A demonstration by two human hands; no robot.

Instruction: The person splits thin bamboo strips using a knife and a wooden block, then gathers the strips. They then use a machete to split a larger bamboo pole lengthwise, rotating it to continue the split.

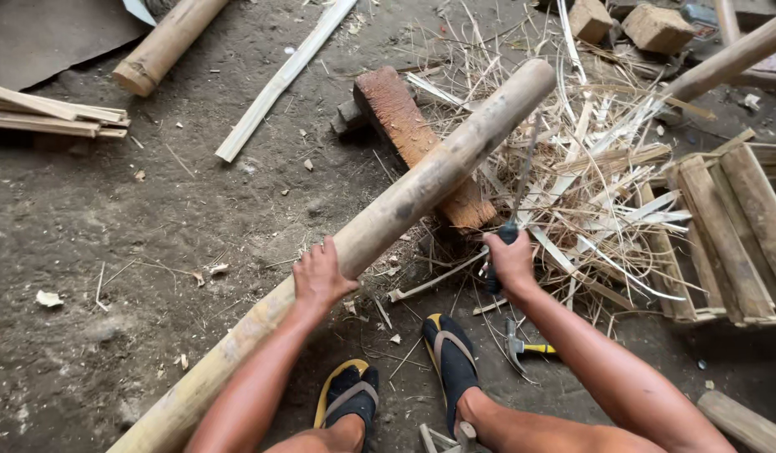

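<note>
Over at nine o'clock a stack of split slats point(57, 116) lies on the dirt, and at eleven o'clock a short bamboo section point(166, 44) rests beside a pale flat strip point(283, 80). Now the main piece: a long bamboo pole point(404, 201) runs from seven o'clock up to one o'clock, its upper part propped across a reddish wooden block point(409, 138). The left hand point(319, 277) sits on top of the pole near its middle, palm down, fingers curled over the round surface, arm reaching straight up from six o'clock. Just right, at five o'clock from the pole's centre, the right hand point(509, 264) is clenched on a dark-handled blade point(518, 197), wrist cocked, metal blurred and standing close beside the pole. Below, two feet in black and yellow sandals point(451, 356), and a hammer point(522, 346) on the ground. At three o'clock, a heap of shavings point(597, 180) and bundled staves point(727, 235).
</note>
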